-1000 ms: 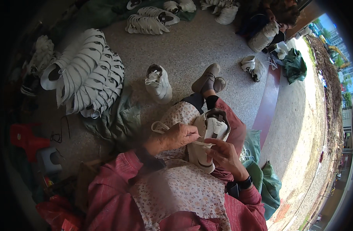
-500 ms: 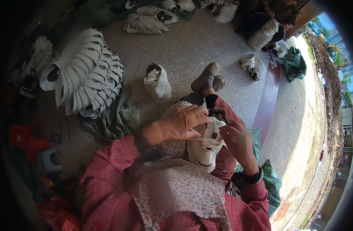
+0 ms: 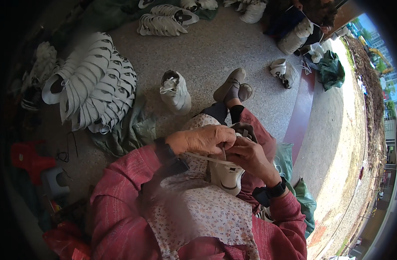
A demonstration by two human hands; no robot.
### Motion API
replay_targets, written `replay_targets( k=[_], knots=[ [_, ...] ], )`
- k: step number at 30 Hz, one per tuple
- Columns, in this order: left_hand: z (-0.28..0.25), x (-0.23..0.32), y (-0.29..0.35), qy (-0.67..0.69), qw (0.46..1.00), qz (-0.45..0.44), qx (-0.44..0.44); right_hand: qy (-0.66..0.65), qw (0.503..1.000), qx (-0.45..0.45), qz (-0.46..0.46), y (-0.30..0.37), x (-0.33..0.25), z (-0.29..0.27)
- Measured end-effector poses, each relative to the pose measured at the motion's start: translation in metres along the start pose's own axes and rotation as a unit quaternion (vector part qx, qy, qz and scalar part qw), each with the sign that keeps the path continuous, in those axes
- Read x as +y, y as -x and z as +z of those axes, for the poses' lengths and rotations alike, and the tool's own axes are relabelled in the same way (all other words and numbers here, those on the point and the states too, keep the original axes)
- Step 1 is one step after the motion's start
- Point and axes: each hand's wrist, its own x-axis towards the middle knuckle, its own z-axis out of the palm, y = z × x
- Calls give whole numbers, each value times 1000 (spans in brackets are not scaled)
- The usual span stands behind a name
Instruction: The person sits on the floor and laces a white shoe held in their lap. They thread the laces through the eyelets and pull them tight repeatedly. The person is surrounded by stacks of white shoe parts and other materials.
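A white sneaker [image 3: 226, 177] lies in my lap on the floral apron, its toe pointing back at me and its dark-lined opening away from me. Over its lacing area both hands meet. My left hand [image 3: 207, 139] comes from the left with thumb and fingers closed in a pinch on the white shoelace. My right hand [image 3: 250, 157], at the shoe's right side, pinches too, close against the left fingertips; the lace between them is mostly hidden. A loose stretch of the shoelace [image 3: 207, 158] runs across the shoe below my hands.
Stacked white shoe uppers [image 3: 92, 86] stand at the left on green cloth. A single white sneaker [image 3: 176, 93] is on the floor ahead. More shoes [image 3: 285, 72] lie at the right. Red stool [image 3: 31, 160] at far left. Another person [image 3: 322, 17] handles shoes at the far right.
My left hand has gone from spread fingers to a pinch and moved right. My right hand has come left to meet it over the shoe. A lace now stretches out toward the left.
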Motion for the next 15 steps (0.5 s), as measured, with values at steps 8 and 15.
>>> replay_targets(
  k=[8, 15],
  knots=[
    [3, 9, 2, 38, 999, -27, 6, 99, 992, 69, -23, 10, 2, -17],
    [26, 35, -8, -49, 994, -95, 17, -70, 954, 200, 210, 43, 14, -84]
  ],
)
